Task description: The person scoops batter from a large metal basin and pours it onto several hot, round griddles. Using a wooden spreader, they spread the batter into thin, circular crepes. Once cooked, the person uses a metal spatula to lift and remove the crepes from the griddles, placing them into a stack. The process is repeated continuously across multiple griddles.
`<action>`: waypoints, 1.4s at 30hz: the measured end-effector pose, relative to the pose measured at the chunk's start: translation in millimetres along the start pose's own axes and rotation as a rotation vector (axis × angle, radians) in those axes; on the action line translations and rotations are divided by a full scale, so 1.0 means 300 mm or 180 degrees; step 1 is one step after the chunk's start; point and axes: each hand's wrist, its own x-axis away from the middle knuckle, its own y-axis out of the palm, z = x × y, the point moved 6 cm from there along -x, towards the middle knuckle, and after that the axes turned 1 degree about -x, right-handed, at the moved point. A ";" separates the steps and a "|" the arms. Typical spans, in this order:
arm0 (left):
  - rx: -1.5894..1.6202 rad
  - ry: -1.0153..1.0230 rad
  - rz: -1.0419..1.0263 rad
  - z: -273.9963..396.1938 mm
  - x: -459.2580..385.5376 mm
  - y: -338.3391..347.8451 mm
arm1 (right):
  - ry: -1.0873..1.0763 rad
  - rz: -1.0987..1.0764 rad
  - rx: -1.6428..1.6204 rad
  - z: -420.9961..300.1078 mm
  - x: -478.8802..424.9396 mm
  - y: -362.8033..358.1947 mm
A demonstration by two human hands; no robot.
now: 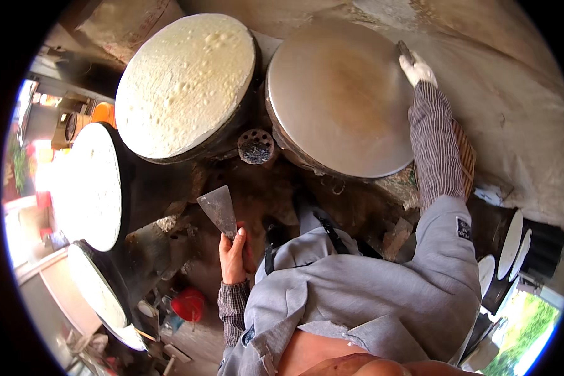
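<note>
My left hand (235,256) grips the handle of a metal scraper (218,209), its broad blade angled up and away from me. My right hand (418,70), in a pale glove, is at the far right rim of a bare round griddle (338,98). Its fingers hold a small dark object (404,50), too indistinct to name. The griddle's surface is smooth, with a brownish patch near the middle. To its left, another round griddle carries a thin, pale, bubbled sheet of batter (188,84) reaching its edge.
A perforated coal briquette (255,146) stands between the two griddles. More white-covered round griddles (94,188) curve along my left. A red bucket (188,304) is on the floor. Beneath my right forearm is a woven basket (465,152); beyond lies a dusty tan sheet (512,113).
</note>
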 end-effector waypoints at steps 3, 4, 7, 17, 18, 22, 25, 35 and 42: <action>0.0165 -0.0064 0.0181 -0.029 -0.001 -0.001 | -0.0369 -0.0220 0.0179 -0.346 -0.134 0.030; 0.0212 -0.0073 0.0297 -0.039 0.017 0.003 | -0.1084 -0.0037 0.0193 -0.505 -0.104 0.091; 0.0277 -0.0065 0.0360 -0.023 0.018 0.039 | -0.2253 -0.0404 0.0625 -0.901 0.251 0.153; 0.0211 0.0218 0.0174 -0.016 0.061 -0.044 | -0.2431 -0.0126 -0.0307 -0.623 0.634 0.081; 0.0203 0.0210 0.0167 -0.031 0.090 -0.068 | -0.2042 0.0551 -0.0206 -0.536 0.497 0.039; 0.0207 0.0111 0.0211 -0.065 0.150 -0.187 | -0.1383 0.0470 -0.0871 -0.040 0.312 0.072; 0.0306 0.0014 0.0344 -0.145 0.140 -0.294 | -0.2002 0.0879 -0.0458 -0.095 0.792 0.149; 0.1111 -0.0024 0.0479 -0.324 0.236 -0.545 | -0.1241 -0.0565 -0.1070 -0.573 1.302 0.305; 0.2260 -0.0033 0.1081 -0.487 0.247 -0.810 | 0.0161 -0.2552 -0.2475 -0.775 1.436 1.052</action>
